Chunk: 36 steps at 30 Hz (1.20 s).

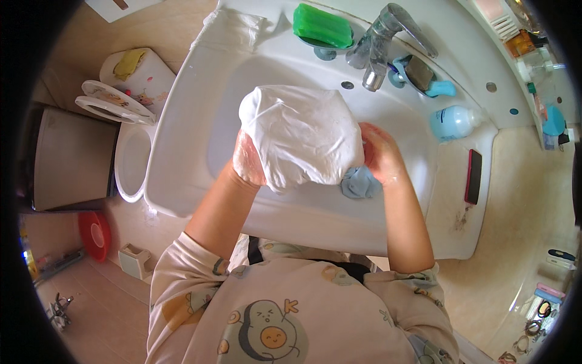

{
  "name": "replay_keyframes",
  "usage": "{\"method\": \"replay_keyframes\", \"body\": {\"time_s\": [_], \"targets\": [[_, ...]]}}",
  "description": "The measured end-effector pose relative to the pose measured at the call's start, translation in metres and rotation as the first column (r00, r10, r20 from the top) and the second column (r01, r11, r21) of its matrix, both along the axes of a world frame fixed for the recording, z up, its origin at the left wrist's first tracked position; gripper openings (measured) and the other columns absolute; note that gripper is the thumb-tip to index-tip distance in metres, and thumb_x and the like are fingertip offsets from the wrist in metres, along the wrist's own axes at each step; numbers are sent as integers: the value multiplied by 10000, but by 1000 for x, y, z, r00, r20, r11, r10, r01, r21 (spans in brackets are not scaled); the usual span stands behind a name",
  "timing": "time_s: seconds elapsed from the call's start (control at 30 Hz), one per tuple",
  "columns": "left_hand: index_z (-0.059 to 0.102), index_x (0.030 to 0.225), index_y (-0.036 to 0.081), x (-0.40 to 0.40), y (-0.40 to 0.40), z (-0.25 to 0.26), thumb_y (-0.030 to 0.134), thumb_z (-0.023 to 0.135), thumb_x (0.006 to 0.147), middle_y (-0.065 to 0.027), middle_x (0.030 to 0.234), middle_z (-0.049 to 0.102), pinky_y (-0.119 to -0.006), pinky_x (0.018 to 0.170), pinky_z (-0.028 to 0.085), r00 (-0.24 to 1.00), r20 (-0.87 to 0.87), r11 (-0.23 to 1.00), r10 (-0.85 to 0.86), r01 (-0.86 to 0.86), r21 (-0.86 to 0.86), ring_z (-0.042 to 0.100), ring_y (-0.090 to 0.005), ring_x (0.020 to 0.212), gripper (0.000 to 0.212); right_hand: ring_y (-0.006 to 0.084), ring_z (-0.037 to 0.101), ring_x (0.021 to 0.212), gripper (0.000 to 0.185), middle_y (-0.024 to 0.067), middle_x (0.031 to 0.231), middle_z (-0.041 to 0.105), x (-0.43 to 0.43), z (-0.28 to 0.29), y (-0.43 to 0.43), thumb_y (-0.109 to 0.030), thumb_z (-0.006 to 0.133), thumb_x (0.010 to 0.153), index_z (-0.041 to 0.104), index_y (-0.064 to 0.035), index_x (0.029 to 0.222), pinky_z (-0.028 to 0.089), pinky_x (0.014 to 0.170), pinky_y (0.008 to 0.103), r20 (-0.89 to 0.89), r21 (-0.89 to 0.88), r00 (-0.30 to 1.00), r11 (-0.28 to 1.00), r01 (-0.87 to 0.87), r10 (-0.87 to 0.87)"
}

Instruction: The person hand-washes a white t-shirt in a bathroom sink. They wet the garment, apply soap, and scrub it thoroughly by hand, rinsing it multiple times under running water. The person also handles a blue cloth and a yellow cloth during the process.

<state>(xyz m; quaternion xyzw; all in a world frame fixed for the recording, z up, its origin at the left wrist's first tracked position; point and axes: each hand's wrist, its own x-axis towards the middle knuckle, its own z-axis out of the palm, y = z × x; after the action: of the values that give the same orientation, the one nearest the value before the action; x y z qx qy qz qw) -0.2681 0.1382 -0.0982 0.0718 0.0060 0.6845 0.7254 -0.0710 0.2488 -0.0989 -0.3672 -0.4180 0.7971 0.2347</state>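
A wet white cloth is stretched out between my two hands above the basin of a white washbasin. My left hand grips its left side, with the fingers hidden under the fabric. At the right edge my right hand holds it, fingers curled and partly out of sight. Both hands look wet. Below the cloth's lower right corner, a light blue cloth lies crumpled in the basin.
Behind the basin stand a green soap bar on a dish, a chrome faucet and a second soap dish. A blue pump bottle and a phone rest on the right ledge. Another white cloth drapes over the back left corner.
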Motion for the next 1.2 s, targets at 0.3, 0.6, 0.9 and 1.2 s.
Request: {"method": "replay_keyframes", "body": {"time_s": [0.3,0.6,0.9,1.2], "targets": [[402,1134,96,2,-11,24,383,371,809,-98,1099,472,-431,827,380,1000,7,998,25,-25,-52,470,-258,978,435,116,470,892,438,65,1031,497,-8,-5,-28,-288,529,736,459,-5,1063,375,762,260,-25,318,964,917,-243,264],[413,1109,60,-40,-29,17,331,369,813,-123,1090,471,-425,829,386,963,-121,962,239,-252,-103,469,-274,974,404,124,508,710,296,41,776,534,3,58,-5,-327,455,813,523,-39,812,417,654,249,-14,-55,949,948,313,-314],[464,1050,39,-68,-15,39,321,377,821,-103,981,537,-375,800,415,975,-208,982,81,-113,-150,519,-229,891,373,120,498,835,377,93,908,549,36,54,9,-324,514,778,531,24,923,382,758,247,426,52,830,906,-420,360],[452,1088,44,-99,-15,15,290,407,818,-97,1059,502,-404,833,389,926,-357,942,124,-223,-251,490,-236,950,368,169,465,975,403,80,1077,473,25,77,-17,-146,462,806,350,-19,1171,377,827,303,-279,-21,958,997,-74,65]]}}
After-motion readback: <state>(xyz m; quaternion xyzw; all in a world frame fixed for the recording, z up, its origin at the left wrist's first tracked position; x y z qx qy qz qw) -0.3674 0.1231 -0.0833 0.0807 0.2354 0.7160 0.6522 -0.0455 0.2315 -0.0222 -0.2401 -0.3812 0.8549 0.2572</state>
